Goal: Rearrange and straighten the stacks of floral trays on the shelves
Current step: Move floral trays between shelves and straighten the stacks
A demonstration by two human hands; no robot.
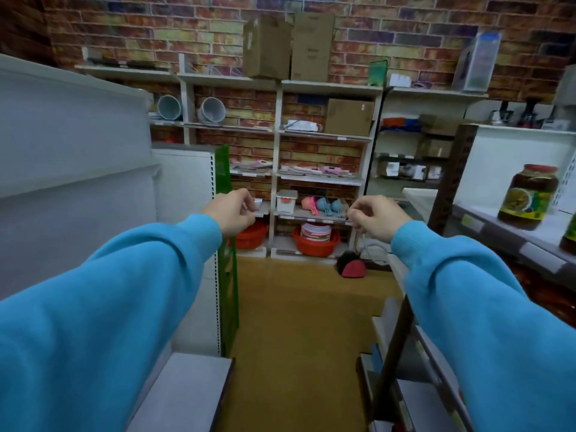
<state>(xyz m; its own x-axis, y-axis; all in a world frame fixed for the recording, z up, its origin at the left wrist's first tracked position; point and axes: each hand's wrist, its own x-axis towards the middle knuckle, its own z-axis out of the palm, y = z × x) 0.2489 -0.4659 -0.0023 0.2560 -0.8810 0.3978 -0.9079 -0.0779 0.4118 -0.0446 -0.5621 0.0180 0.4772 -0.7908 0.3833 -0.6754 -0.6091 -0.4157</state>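
My left hand [232, 212] hangs loosely curled, holding nothing; the trays [314, 171] lie in untidy stacks on the far shelves [321, 181]; my right hand [377, 218] is likewise loosely curled and empty. Grabbing hastily could topple those stacks.

Bright blue ribbed-cuff sleeves [131, 275]

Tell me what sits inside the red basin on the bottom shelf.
The red basin holds a stack of pink-rimmed plates. Its wall hides the lower plates, so their count is unclear.
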